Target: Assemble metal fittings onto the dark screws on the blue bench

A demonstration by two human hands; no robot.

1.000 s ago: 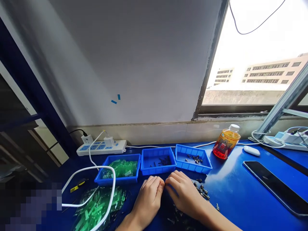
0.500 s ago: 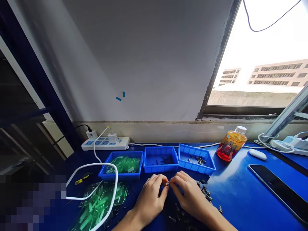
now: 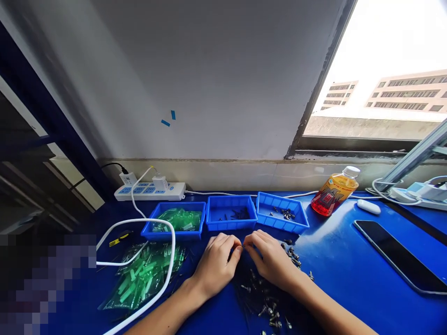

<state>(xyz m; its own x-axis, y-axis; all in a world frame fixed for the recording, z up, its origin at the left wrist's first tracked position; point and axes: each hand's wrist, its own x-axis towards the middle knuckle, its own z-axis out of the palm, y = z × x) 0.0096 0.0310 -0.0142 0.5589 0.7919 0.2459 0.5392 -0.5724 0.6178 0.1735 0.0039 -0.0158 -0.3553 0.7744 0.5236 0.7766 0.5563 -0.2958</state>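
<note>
Head view, lower centre of frame. Left hand (image 3: 216,265) and right hand (image 3: 270,263) meet fingertip to fingertip over the blue tabletop (image 3: 342,274). Both pinch closed on 1 tiny dark part (image 3: 243,246) held between them; its shape is too small to tell.

Around them: a loose scatter of small dark metal screws (image 3: 267,302) lies under and in front of the right wrist. Just behind the hands stand 3 shallow blue plastic trays in a row: left tray (image 3: 172,232) with green plastic pieces, middle tray (image 3: 228,225) with a few dark parts, right tray (image 3: 279,226) with a small heap of screws. A clear bag of green pieces (image 3: 143,277) lies lower left, crossed by a looping white cable (image 3: 164,270). A white power strip (image 3: 150,190) sits against the wall.

Right side: an orange bottle (image 3: 331,195) with a white cap, a white oval case (image 3: 368,207), a glossy black phone (image 3: 398,256) lying flat. Bare glossy tabletop lies between the right hand and the phone.
</note>
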